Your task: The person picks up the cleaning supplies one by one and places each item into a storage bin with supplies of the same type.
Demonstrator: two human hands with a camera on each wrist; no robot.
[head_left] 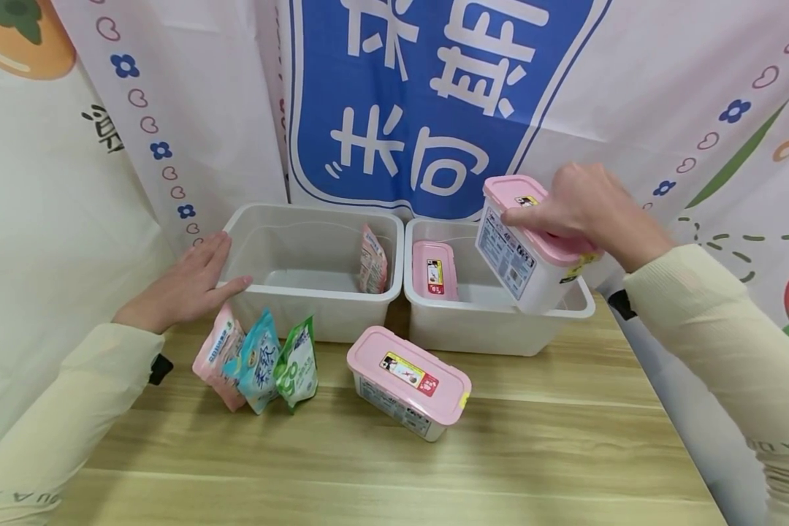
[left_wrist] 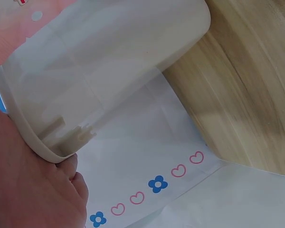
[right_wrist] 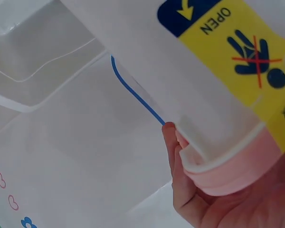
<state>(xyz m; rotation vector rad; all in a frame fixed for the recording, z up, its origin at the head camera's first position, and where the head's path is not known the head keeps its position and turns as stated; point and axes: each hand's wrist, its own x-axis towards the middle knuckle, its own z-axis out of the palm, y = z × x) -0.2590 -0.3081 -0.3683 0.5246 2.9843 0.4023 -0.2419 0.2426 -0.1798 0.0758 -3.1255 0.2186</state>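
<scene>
My right hand (head_left: 568,208) grips a white plastic box (head_left: 506,252) by its pink lid, thumb on one side. The box is tilted over the right end of the right bin (head_left: 473,325). In the right wrist view its yellow label (right_wrist: 247,52) shows, with fingers (right_wrist: 185,190) curled beside the lid. A second pink-lidded box (head_left: 436,270) lies inside that bin at the left. At the left end of the left bin (head_left: 315,314), my left hand (head_left: 187,281) holds the rim, thumb along the front edge. A pink pouch (head_left: 372,263) stands inside that bin.
Another pink-lidded box (head_left: 410,372) sits on the wooden table (head_left: 289,467) before the bins. Pink (head_left: 220,358), blue (head_left: 258,365) and green (head_left: 297,365) pouches stand in front of the left bin. A printed cloth (head_left: 204,88) hangs behind both bins.
</scene>
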